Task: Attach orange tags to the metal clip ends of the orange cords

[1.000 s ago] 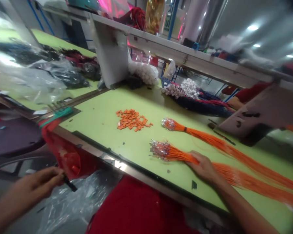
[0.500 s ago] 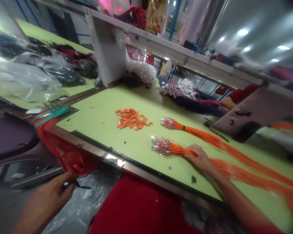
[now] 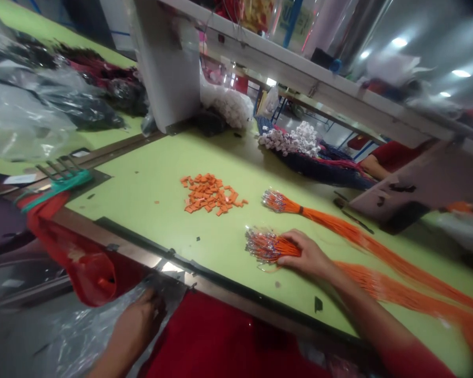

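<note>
Orange wires (image 3: 274,248) lie bunched on the green workbench (image 3: 142,210), their metal-tipped ends fanned toward the pile of orange tags (image 3: 211,194). The right hand (image 3: 305,254) cups them from above, fingers (image 3: 287,242) pressed together over the bundle. The left hand (image 3: 140,320) sits on clear plastic sheeting (image 3: 82,331) beyond the bench edge; its fingers cannot be made out. A second orange wire bundle (image 3: 295,210) lies just beyond.
</note>
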`<action>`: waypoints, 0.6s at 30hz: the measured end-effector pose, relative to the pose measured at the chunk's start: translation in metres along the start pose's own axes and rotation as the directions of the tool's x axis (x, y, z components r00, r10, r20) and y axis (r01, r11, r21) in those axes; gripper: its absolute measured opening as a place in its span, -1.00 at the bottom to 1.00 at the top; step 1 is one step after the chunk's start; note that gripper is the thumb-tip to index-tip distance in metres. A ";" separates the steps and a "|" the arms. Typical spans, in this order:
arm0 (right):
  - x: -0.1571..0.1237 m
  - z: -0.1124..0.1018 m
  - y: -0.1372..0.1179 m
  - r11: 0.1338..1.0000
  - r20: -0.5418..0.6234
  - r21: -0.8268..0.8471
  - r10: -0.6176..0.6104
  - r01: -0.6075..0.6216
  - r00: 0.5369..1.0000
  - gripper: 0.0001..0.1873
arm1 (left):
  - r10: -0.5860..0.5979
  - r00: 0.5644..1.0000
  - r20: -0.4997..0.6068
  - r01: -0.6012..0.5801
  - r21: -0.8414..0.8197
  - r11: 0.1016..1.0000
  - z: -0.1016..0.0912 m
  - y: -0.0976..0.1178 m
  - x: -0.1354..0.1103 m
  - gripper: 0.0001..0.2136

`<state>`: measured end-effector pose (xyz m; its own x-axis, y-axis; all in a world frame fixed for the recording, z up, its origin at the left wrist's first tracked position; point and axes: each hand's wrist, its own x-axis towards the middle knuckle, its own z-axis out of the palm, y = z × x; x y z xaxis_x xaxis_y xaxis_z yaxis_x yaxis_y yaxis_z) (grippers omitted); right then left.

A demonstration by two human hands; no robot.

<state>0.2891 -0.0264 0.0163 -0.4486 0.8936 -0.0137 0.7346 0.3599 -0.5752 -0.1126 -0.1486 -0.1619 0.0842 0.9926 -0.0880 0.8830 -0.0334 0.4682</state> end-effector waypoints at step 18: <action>0.046 0.013 0.026 0.983 -0.286 -0.181 -0.056 0.004 0.957 -0.70 | 0.601 0.703 -0.381 -0.683 -0.125 0.719 -0.082 0.157 0.064 -0.83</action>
<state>0.2808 0.0210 -0.0097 -0.3249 0.9113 0.2530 0.8130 0.4058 -0.4176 -0.0066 -0.0805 -0.0222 0.4137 0.7219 0.5548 0.5200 -0.6875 0.5069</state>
